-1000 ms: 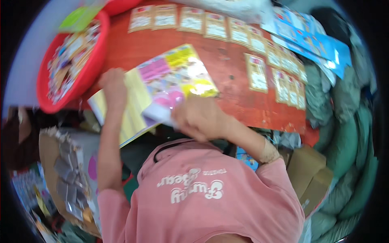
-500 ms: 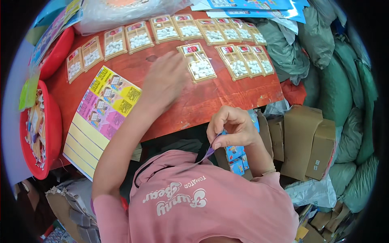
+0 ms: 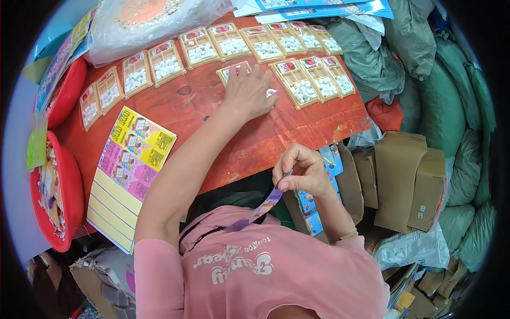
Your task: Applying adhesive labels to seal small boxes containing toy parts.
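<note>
My left hand [image 3: 247, 95] reaches over the table, fingers bent over a small yellowish plastic tray [image 3: 225, 75] and hiding most of it. A corner with a red-printed label shows beyond the fingers. By the thumb is a small white bit [image 3: 271, 92] I cannot make out. Close to my body, my right hand [image 3: 303, 170] pinches a narrow purple printed strip [image 3: 260, 210] between thumb and fingertips; it hangs down to the left, before my pink shirt. Left of my forearm lies a yellow and pink sticker sheet [image 3: 130, 170], its lower part bare yellow stripes.
Similar trays of white pieces [image 3: 202, 51] stand in a curved row across the red table [image 3: 207, 154]. More trays [image 3: 304, 91] sit at right. A red basin [image 3: 71, 196] of scraps is at left, a clear bag [image 3: 106, 34] behind. Cardboard boxes [image 3: 401, 181] and green sacks [image 3: 451, 111] crowd the right.
My left hand has moved right and onto the single tray, which has shifted slightly left. The purple strip has swung so its printed face shows. My right hand keeps its pinch.
</note>
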{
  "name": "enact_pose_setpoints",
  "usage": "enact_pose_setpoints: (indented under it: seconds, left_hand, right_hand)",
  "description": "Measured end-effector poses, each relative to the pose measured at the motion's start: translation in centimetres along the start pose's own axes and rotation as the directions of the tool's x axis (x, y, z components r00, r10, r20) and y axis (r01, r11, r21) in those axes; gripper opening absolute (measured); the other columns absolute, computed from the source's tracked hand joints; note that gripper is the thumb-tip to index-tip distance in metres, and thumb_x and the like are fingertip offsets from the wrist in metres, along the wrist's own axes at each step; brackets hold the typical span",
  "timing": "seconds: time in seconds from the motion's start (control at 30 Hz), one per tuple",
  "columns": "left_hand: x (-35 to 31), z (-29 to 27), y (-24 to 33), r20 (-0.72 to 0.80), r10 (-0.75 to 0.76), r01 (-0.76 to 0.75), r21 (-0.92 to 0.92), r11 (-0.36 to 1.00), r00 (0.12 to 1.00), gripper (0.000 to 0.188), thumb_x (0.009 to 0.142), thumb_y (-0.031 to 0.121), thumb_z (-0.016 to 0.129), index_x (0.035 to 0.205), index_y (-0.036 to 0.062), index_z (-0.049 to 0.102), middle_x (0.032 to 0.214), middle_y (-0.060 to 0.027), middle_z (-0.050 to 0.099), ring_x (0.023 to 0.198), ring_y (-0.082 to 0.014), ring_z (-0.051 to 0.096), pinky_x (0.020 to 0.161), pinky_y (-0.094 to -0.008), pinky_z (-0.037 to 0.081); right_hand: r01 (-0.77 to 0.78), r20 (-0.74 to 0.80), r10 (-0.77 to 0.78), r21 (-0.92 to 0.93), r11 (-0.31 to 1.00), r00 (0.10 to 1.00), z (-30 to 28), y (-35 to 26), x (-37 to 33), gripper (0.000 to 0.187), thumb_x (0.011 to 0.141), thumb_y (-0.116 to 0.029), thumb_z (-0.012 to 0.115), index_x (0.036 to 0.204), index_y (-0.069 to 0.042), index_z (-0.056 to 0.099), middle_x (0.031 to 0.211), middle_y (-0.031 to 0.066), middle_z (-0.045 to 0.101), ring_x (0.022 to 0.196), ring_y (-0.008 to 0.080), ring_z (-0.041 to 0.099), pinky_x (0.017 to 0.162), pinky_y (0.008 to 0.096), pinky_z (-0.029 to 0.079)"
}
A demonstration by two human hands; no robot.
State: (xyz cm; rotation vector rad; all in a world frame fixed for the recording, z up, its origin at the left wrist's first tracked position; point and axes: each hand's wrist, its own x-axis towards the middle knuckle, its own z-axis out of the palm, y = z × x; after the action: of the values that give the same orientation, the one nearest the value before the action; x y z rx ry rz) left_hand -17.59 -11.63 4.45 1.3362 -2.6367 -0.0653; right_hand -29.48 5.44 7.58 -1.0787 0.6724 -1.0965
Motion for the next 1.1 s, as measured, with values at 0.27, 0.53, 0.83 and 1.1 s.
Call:
enact_pose_setpoints:
  seconds: [0.27, 0.53, 0.83, 1.1]
  left_hand:
    - [-5.2, 1.1, -2.1, -0.282, 0.158, -0.204, -0.142, 0.969, 0.946, 0.046, 0.083, 0.035, 0.058, 0.121, 0.0087, 0.052, 0.126, -0.0132, 0.05, 0.119, -0.0346, 0.043, 0.1, -0.0464, 0.033]
    - [-10.9, 1.0, -0.8, -0.317, 0.151, -0.23, -0.229, 0.946, 0.936, 0.044, 0.082, 0.033, 0.06, 0.116, 0.0068, 0.057, 0.125, -0.0152, 0.05, 0.12, -0.0352, 0.042, 0.103, -0.0459, 0.031]
    - [-18.7, -2.2, -0.1, -0.241, 0.172, -0.254, -0.37, 0.893, 0.955, 0.061, 0.068, 0.044, 0.07, 0.116, 0.0094, 0.057, 0.123, -0.0106, 0.052, 0.118, -0.0301, 0.045, 0.099, -0.0444, 0.035]
    - [-21.7, -3.1, -2.1, 0.03, -0.392, 0.109, -0.978, 0.179, 0.919, 0.035, 0.092, 0.024, 0.043, 0.114, -0.0006, 0.056, 0.116, -0.0108, 0.057, 0.106, -0.0219, 0.055, 0.095, -0.0375, 0.04]
  right_hand:
    - [-0.032, -0.063, 0.031, -0.005, 0.999, 0.998, 0.0, 1.0, 0.3, 0.028, 0.071, 0.002, 0.072, 0.08, -0.006, 0.047, 0.073, 0.0111, 0.058, 0.064, 0.0157, 0.058, 0.057, 0.028, 0.047]
    - [0.034, -0.075, -0.021, 0.175, 0.984, 0.997, -0.2, -1.2, 0.9, 0.036, 0.068, -0.003, 0.076, 0.083, -0.007, 0.043, 0.069, 0.0093, 0.056, 0.058, 0.0176, 0.057, 0.052, 0.028, 0.048]
    - [-0.161, 0.037, 0.157, 0.152, 0.975, 0.987, 1.7, -1.9, 2.6, 0.041, 0.066, -0.005, 0.077, 0.086, -0.009, 0.042, 0.071, 0.0081, 0.054, 0.058, 0.0136, 0.052, 0.049, 0.0244, 0.042]
    - [-0.085, -0.241, 0.105, 0.093, 0.992, 0.965, 1.9, 0.1, 3.3, 0.026, 0.075, -0.002, 0.07, 0.094, -0.006, 0.052, 0.077, 0.0036, 0.058, 0.065, 0.008, 0.057, 0.054, 0.0201, 0.047]
